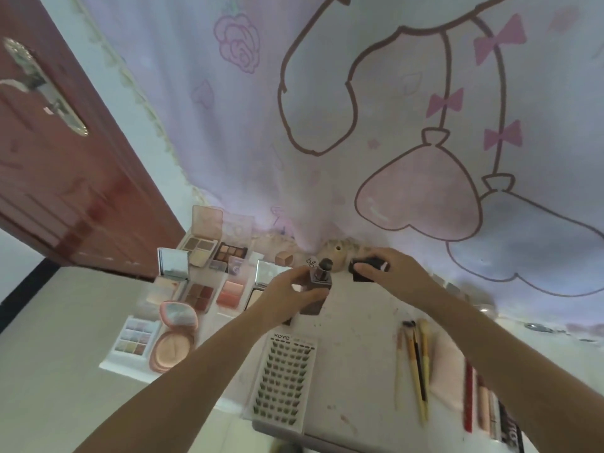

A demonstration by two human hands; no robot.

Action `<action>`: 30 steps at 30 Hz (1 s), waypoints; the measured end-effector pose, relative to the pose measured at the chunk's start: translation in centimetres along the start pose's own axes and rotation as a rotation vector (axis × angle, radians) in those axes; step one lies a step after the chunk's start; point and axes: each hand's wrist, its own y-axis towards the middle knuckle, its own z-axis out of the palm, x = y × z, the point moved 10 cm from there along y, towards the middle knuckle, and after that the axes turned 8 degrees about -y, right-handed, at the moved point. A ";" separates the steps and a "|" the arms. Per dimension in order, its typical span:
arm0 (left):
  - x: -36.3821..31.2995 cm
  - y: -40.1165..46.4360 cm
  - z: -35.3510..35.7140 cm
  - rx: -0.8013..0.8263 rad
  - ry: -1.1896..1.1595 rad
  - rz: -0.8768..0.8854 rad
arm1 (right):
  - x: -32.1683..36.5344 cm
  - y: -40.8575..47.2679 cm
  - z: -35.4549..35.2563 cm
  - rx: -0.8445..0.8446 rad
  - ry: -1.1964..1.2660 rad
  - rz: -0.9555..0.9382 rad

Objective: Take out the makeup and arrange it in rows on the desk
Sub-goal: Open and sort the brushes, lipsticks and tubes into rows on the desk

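From the head camera I see both hands raised over the far half of the white desk. I take the brown bottle as my landmark. The left hand has its fingers curled round that bottle, holding it upright with its dark neck uncovered. Just right of the bottle, the right hand grips a black cap, apart from the neck.

Left of the bottle I count several open palettes: an eyeshadow palette farthest back, a dark red palette and a pink blush palette closer, and a pastel palette at the near left corner. Beside that one a round pink compact lies open.

Nearer me than the bottle, a tray of false lashes lies at the desk's front edge. To the bottle's right and nearer me lie makeup brushes, then a row of slim tubes, blurred. Behind the bottle hangs a pink patterned curtain; a brown door stands far left.
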 end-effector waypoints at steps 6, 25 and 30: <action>0.9 3.4 1.5 -0.121 0.280 -0.005 | -8.2 0.8 6.3 0.032 0.379 0.336; 1.1 7.1 2.9 -0.161 0.925 0.086 | -8.3 4.9 11.7 0.040 0.113 0.252; -1.0 4.2 1.8 -0.351 0.749 0.284 | -7.2 2.3 6.2 0.068 0.012 0.095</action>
